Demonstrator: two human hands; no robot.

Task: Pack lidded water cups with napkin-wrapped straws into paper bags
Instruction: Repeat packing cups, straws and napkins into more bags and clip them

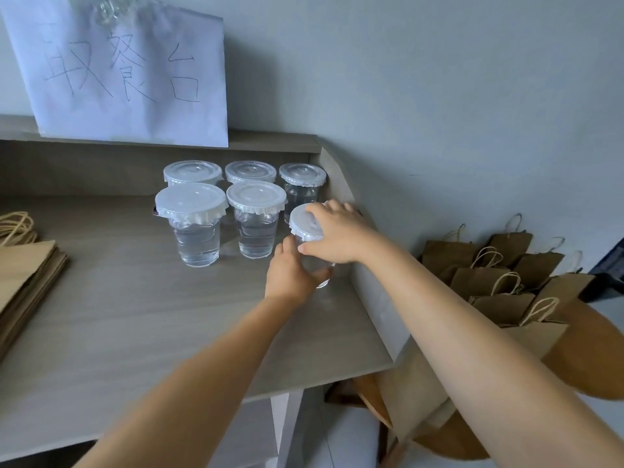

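Note:
Several clear plastic cups of water with white lids stand in two rows at the back right of the grey desk (135, 315). The nearest lidded cup (301, 221) stands by the desk's right side panel. My left hand (291, 270) wraps around its lower body. My right hand (332, 233) lies over its lid, fingers on the rim. Two other front cups (192, 219) (256, 214) stand to its left, untouched. No straws or napkins are in view.
A stack of flat brown paper bags (27, 275) with twine handles lies at the desk's left edge. Several upright paper bags (506, 282) stand on a round wooden surface right of the desk. A handwritten paper sign (128, 76) hangs on the wall above.

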